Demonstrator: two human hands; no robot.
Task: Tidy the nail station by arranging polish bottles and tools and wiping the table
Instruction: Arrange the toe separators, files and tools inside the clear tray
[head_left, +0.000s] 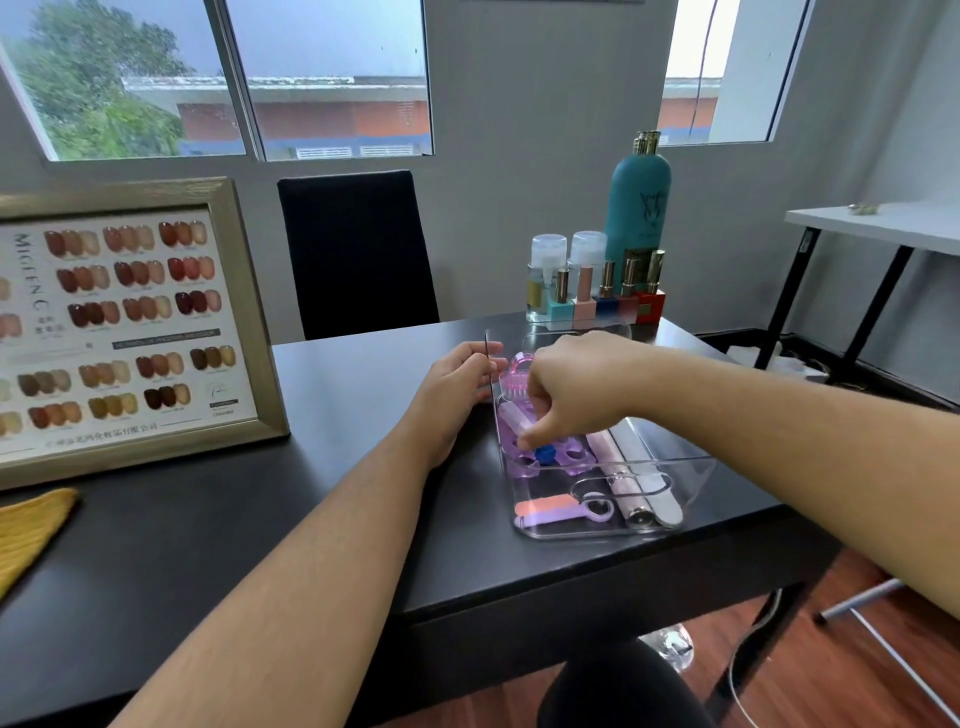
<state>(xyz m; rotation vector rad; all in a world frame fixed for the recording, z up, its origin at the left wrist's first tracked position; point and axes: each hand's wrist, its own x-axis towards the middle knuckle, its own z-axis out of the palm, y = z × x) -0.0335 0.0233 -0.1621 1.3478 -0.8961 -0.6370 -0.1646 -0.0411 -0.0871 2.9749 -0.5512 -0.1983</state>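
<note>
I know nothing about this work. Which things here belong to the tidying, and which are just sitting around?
Part of the tidying: clear tray of tools, with the right hand reaching in; thin metal tool, held by the left hand; polish bottles; yellow cloth.
Just sitting there: framed colour chart; black chair; white side table.

The right hand (571, 384) covers part of the brush (514, 376); whether its curled fingers grip anything cannot be told. The tool (488, 358) held by the left hand (457, 387) fades out against the tray (691, 483) wall. Chart (119, 322) and cloth (31, 530) are cut off at left.
</note>
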